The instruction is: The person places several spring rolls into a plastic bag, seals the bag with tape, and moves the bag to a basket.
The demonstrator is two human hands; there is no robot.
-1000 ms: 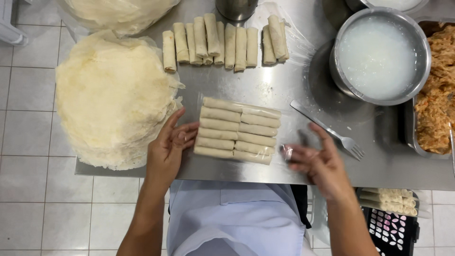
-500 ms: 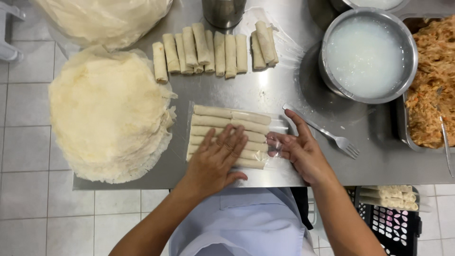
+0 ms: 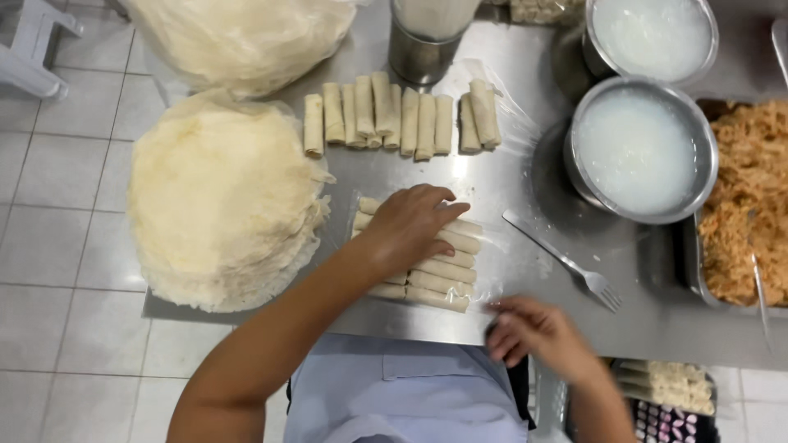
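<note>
The left hand (image 3: pixel 410 226) lies flat, palm down and fingers spread narrowly, on top of a stack of spring rolls (image 3: pixel 435 275) that sits on a clear plastic sheet (image 3: pixel 492 287) near the front edge of the steel table (image 3: pixel 509 189). The right hand (image 3: pixel 533 332) is at the table's front edge, just right of the stack, its fingers curled and pinching the corner of the plastic sheet; it is blurred, so how tight the grip is cannot be told. A fork (image 3: pixel 566 262) lies on the table to the right of the stack, apart from both hands. Behind the stack, a row of more rolls (image 3: pixel 394 119) lies side by side on another sheet of plastic. To the left sits a round pile of thin wrappers (image 3: pixel 222 197), with a bag of wrappers (image 3: pixel 246 37) behind it. On the right stand two metal bowls (image 3: pixel 640 152) of white liquid and a tray of shredded orange filling (image 3: pixel 751 205).
</note>
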